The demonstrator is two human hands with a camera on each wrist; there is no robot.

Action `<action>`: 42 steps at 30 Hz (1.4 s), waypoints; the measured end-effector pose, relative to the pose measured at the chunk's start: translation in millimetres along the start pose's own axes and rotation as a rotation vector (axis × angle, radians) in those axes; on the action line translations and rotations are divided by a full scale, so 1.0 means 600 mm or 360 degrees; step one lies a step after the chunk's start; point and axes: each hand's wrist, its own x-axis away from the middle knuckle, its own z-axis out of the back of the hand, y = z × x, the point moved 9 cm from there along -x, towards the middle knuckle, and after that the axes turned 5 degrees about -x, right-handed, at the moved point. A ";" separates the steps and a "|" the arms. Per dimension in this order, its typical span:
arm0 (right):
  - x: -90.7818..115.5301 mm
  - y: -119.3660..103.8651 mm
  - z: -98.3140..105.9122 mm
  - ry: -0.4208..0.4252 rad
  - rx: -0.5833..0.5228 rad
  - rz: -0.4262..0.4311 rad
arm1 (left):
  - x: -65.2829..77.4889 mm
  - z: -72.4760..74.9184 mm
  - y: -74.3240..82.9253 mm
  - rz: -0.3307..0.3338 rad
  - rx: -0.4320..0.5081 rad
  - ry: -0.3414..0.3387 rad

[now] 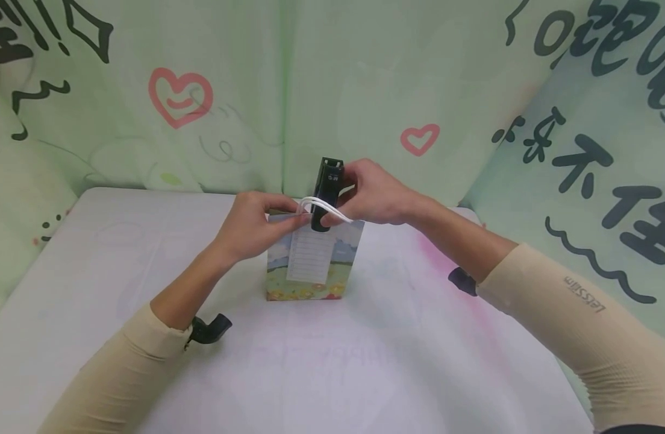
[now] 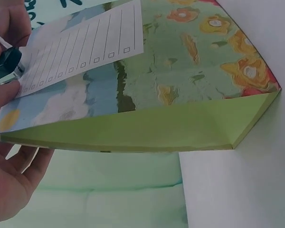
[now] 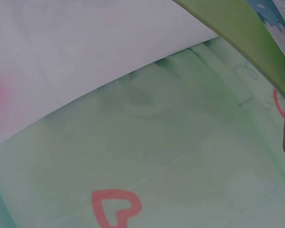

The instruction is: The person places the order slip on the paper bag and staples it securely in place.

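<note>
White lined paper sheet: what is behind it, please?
Behind the white lined paper sheet is a folded green-lined card stand, printed with a flowery landscape. Its surface directly behind is covered, so not visible.

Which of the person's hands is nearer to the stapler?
Right. The right hand grips the stapler directly; the left hand is to its left, pinching the top of the card, with its fingertips close to the stapler's lower end.
</note>
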 end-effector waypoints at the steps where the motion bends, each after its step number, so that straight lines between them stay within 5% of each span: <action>1: 0.000 0.000 0.001 0.0009 0.0010 -0.0002 | 0.000 0.000 -0.001 0.0001 -0.0010 -0.0010; 28: -0.005 -0.007 -0.006 0.0045 0.0085 0.0156 | -0.003 -0.003 -0.006 0.0000 -0.0033 -0.0088; 42: -0.010 -0.002 -0.012 0.0025 -0.0087 0.0294 | -0.002 -0.004 -0.002 -0.0050 -0.0004 -0.0080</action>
